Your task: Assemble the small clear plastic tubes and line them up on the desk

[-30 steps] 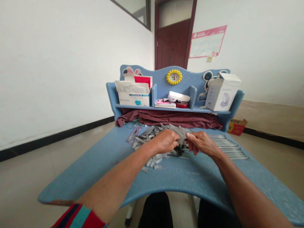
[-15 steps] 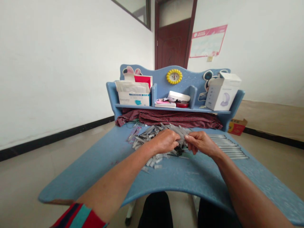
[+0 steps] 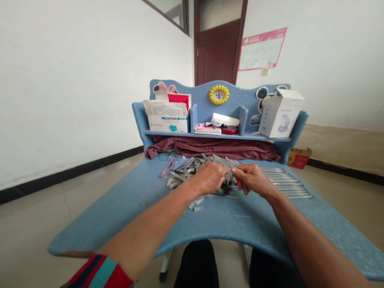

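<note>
A heap of small grey strips lies in the middle of the blue desk. My left hand rests on the heap's near right side, fingers curled round a small grey piece. My right hand meets it fingertip to fingertip, pinching the same piece between thumb and forefinger. Some dark bits lie under the two hands. To the right of my right hand, a neat row of grey strips is laid side by side.
A red checked cloth lies at the desk's back under the shelf. The shelf holds a mask box, a stack of booklets, a red tin and a white carton. A small cardboard box sits on the floor.
The two hands have closed together a little over the heap. The view has tipped slightly, so everything sits a bit higher in the picture.
</note>
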Demonstrator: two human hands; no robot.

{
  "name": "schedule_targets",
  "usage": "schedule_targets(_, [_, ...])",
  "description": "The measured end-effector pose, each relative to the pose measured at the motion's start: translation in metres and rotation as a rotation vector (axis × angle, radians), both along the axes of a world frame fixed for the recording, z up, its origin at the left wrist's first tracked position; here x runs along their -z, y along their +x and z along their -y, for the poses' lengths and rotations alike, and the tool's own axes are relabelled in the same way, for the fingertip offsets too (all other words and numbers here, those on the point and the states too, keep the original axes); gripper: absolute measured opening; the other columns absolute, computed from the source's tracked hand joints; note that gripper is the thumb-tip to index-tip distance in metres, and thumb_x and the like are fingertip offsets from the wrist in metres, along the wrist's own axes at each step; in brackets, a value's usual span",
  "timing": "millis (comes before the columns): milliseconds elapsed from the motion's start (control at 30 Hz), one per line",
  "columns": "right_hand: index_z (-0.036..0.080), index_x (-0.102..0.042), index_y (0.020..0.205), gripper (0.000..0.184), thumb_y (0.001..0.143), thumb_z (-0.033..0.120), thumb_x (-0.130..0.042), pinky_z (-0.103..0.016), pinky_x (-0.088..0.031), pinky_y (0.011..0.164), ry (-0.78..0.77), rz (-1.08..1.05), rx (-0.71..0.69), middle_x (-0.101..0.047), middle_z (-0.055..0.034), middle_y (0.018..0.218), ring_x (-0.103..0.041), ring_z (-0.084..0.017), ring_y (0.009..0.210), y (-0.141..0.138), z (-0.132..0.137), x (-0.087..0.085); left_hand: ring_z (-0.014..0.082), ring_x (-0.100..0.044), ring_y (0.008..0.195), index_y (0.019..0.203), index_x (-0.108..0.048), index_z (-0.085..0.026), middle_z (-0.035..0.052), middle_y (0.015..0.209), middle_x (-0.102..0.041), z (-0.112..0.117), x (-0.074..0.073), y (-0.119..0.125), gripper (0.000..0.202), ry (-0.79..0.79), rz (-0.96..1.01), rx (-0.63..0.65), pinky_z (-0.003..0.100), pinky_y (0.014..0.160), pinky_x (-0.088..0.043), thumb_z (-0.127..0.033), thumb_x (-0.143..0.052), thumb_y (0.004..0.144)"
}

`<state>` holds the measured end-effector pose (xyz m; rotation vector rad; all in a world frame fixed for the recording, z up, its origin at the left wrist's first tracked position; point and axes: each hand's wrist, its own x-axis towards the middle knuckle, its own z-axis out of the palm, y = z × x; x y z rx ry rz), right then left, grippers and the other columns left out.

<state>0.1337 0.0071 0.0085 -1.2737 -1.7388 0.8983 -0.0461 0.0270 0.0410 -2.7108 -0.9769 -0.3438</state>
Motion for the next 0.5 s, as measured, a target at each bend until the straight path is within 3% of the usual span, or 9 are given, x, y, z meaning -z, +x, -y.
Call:
schedule_targets(333, [0.018,-0.047,0.052,0.047,0.076,0.058,-0.054,-0.017,-0.028,0.024,-0.146,-0.108,0.102,-0.054,0.0011,0.035,-0.041,-0.007,0.022,-0.0033,-0.0028,0.001,0.0209,-0.064,0.075,0.091,-0.06,-0.014,0.0103,0.086,-0.067,0.0084,0.0067,0.0081,0.017,0.114,-0.049,-0.034,0.027,0.063,-0.046,-0.013,-0.047,0.081])
schedule_targets(500, [0.015,-0.053,0.063,0.048,0.074,0.062,-0.054,-0.018,-0.032,0.027,-0.092,-0.248,0.036,-0.059,-0.0007,0.042,-0.048,-0.009,0.026,-0.0008,-0.0038,0.0016,0.0212,-0.063,0.075,0.086,-0.061,-0.015,0.0083,0.083,-0.068,0.0044,0.0064,0.0074,0.015,0.063,0.079,-0.062,0.026,0.061,-0.043,-0.022,-0.05,0.08])
